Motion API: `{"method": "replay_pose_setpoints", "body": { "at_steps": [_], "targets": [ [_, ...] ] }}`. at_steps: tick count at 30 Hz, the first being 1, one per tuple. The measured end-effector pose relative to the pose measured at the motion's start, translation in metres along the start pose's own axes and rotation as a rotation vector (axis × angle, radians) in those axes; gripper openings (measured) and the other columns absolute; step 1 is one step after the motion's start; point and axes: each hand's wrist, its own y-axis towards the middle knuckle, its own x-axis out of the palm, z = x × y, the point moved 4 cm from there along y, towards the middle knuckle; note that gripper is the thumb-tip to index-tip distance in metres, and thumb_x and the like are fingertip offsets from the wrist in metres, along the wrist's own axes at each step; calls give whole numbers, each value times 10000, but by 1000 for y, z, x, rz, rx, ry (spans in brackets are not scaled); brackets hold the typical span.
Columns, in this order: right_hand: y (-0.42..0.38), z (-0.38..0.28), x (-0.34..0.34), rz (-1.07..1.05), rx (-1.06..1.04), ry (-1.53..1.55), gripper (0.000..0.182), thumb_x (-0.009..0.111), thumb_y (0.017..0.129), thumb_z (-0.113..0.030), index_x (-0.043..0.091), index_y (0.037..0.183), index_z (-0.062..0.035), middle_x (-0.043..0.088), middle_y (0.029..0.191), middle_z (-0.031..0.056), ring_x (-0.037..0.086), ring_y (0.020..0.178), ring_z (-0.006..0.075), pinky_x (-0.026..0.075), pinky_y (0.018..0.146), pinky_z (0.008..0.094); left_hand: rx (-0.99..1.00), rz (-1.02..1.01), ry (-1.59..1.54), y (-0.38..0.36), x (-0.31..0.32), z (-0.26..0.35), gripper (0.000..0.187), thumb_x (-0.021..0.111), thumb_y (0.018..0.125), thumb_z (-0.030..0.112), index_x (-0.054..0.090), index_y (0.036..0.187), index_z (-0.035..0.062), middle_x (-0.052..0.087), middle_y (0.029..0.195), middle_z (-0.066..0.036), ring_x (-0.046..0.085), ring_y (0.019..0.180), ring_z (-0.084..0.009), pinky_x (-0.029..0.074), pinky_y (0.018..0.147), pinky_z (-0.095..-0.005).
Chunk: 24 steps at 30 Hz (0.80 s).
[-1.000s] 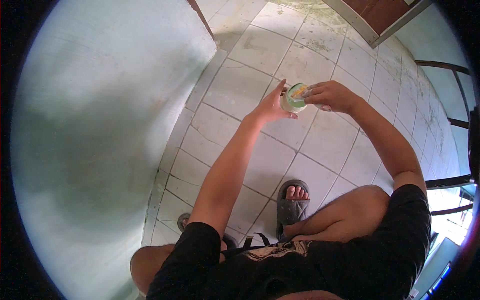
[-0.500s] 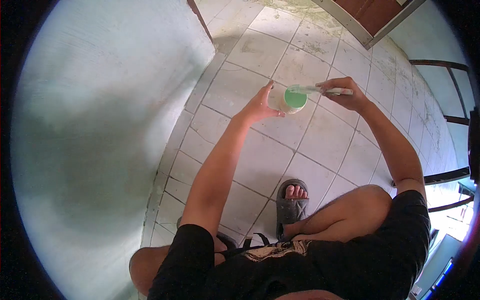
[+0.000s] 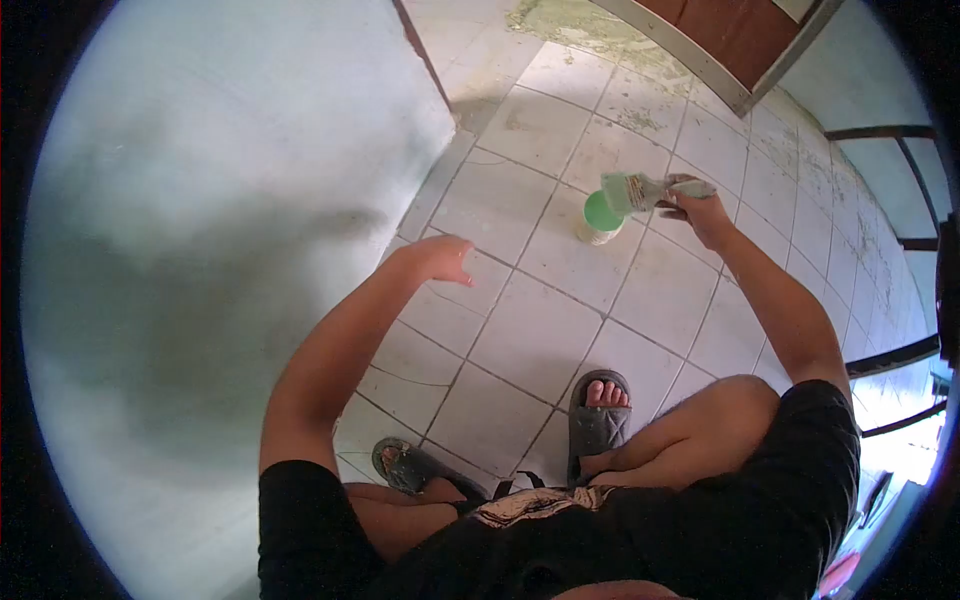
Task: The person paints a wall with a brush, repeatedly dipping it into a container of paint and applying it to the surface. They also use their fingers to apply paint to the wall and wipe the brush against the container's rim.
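Observation:
A wide paint brush (image 3: 630, 192) with pale green paint on it is in my right hand (image 3: 695, 208), its bristle end above the right rim of a small cup. That cup (image 3: 602, 220), pale outside and green inside, stands on the tiled floor. My left hand (image 3: 445, 258) hangs over the tiles to the left of the cup, apart from it, with thumb and fingers spread and nothing between them.
A pale painted wall (image 3: 220, 250) rises on the left. My sandalled feet (image 3: 600, 415) are on the floor tiles (image 3: 530, 340). At the top right is a reddish-brown door panel (image 3: 730, 40) with a metal frame; dark curved bars (image 3: 890, 355) stand at the right.
My left hand has left the cup and moved left and down. The brush has come up out of the cup and turned, showing its flat side.

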Motion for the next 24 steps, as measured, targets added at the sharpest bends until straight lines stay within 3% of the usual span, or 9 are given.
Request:
{"method": "replay_pose_setpoints", "body": {
  "at_steps": [7,9,10,18,21,24],
  "targets": [
    [18,30,-10,19,0,34,405,638,843,-192,506,1199,-49,560,1132,81,594,952,222,511,780,350,55,-2,53,-72,22,-17,650,703,712,406,506,1168,-13,542,1153,-213,499,1092,-362,411,929,-431],
    [19,28,-12,63,43,173,374,615,853,-148,495,1202,-88,579,1111,70,616,905,258,524,707,339,-15,-181,102,-106,16,-2,660,700,721,417,499,1193,1,545,1145,-212,511,1081,-354,419,918,-434],
    [20,30,-13,148,74,242,357,594,861,-120,491,1202,-94,585,1106,63,624,879,248,521,671,316,-17,-131,110,-118,21,-3,670,699,723,429,497,1204,8,551,1136,-212,518,1076,-355,424,912,-435],
    [18,21,2,38,-4,261,276,549,889,-168,489,1152,-111,610,1000,59,651,812,249,543,660,333,-163,-1,-143,-148,65,-33,757,675,729,508,465,1261,12,506,1230,-225,479,1148,-370,401,954,-433],
    [20,14,5,86,7,335,236,550,884,-195,520,1105,-117,615,971,41,637,800,201,530,685,307,-89,-41,-114,-138,105,-38,750,649,747,526,464,1262,14,488,1256,-225,465,1165,-368,395,959,-442],
    [30,-9,37,-115,-20,511,163,534,887,-255,565,988,-131,609,961,28,571,825,121,490,712,239,-117,-59,-97,-132,131,-55,705,643,746,534,518,1183,-4,554,1148,-229,532,1073,-365,436,896,-433]
  ]
}}
